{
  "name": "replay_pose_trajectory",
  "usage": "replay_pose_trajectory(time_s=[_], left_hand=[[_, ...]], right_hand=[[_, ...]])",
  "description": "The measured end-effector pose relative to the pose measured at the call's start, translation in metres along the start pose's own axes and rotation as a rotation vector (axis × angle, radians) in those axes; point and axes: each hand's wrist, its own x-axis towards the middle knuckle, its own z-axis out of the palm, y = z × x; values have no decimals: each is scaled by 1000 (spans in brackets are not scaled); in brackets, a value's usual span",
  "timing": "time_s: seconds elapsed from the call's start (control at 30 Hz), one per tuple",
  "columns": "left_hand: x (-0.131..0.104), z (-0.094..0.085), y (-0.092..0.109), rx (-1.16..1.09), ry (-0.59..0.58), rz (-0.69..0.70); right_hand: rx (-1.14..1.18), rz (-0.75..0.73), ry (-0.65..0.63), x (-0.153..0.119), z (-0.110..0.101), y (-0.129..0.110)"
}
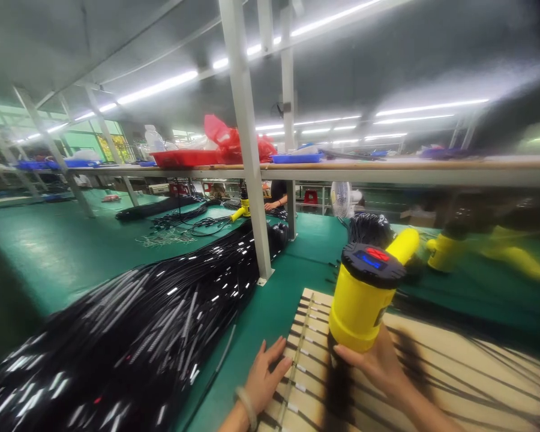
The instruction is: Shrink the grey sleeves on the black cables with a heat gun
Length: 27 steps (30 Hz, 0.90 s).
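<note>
My right hand grips a yellow heat gun, its black end cap with a lit display facing up. The gun is held above a light wooden board. Thin black cables lie side by side across this board, with small pale pieces near their left ends and a narrow strip running over them. My left hand, a pale band at its wrist, rests by the board's left edge with its fingers apart and nothing in them.
A large bundle of black cables covers the green table on the left. A white post rises from the table and carries a shelf with a red tray. Beyond are another heat gun, a fan and a person's hand.
</note>
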Motion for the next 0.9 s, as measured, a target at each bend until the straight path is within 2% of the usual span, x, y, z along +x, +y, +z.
replay_pose_trajectory(time_s=[0.2,0.53,0.9], left_hand=[[1,1,-2,3,-10,13],[1,2,-4,0,20,16],[-1,1,-2,13,17,14]], right_hand=[[-9,-2,-29,-1,1,-4],[9,-15,15,-2,4,9],[16,-2,22,-2,5,2]])
